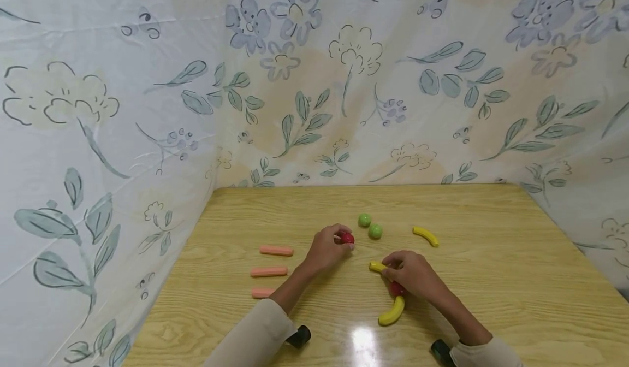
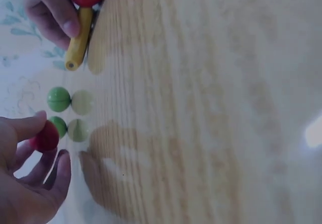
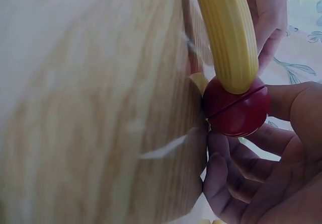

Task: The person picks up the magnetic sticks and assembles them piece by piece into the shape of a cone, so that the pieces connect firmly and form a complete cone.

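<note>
Between thumb and fingertips, my left hand (image 1: 328,247) holds a small red ball (image 1: 347,238), also seen in the left wrist view. To its right, my right hand (image 1: 413,273) pinches a yellow toy banana (image 1: 377,267) low over the wooden table. A second red ball (image 1: 396,288) sits just under the right hand, partly hidden by it in the head view. Close against that ball lies another ridged yellow toy banana (image 3: 229,38), in front of it in the right wrist view. Two green balls (image 1: 365,220) rest beyond the left hand.
Three salmon-coloured sticks (image 1: 268,272) lie at the left, the nearest partly covered by the left arm. A third yellow toy banana (image 1: 425,236) lies at the back right. Floral cloth (image 1: 344,83) hangs behind and beside the wooden table (image 1: 491,279).
</note>
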Demonstrator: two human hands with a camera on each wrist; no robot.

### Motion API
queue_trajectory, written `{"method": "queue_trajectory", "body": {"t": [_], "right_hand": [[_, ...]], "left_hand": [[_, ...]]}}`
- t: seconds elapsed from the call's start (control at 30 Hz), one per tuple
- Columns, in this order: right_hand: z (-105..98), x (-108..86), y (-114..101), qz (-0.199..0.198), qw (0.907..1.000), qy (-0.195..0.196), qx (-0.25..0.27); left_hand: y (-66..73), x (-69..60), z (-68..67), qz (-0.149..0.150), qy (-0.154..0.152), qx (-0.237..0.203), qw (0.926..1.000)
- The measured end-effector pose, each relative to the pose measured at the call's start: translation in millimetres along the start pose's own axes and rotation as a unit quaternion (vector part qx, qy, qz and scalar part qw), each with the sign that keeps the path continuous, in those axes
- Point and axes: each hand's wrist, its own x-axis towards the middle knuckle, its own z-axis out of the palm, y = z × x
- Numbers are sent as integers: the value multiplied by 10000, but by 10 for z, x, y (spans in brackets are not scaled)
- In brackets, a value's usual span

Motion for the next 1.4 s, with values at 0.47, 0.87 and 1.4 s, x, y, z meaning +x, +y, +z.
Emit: {"method": "queue_trajectory", "body": {"t": [0.47,0.87,1.4], "right_hand": [[-47,-16,29,-117,9998,17,-177],[-62,-15,-3,-109,9996,109,-243],[-43,-8,11,-289,9996,8,-18]], "left_hand": [[69,-221,59,200,-317,-301,9988],[64,-275,101,480,-902,97,9947],[97,-255,193,524,-1015,44,9934]]}}
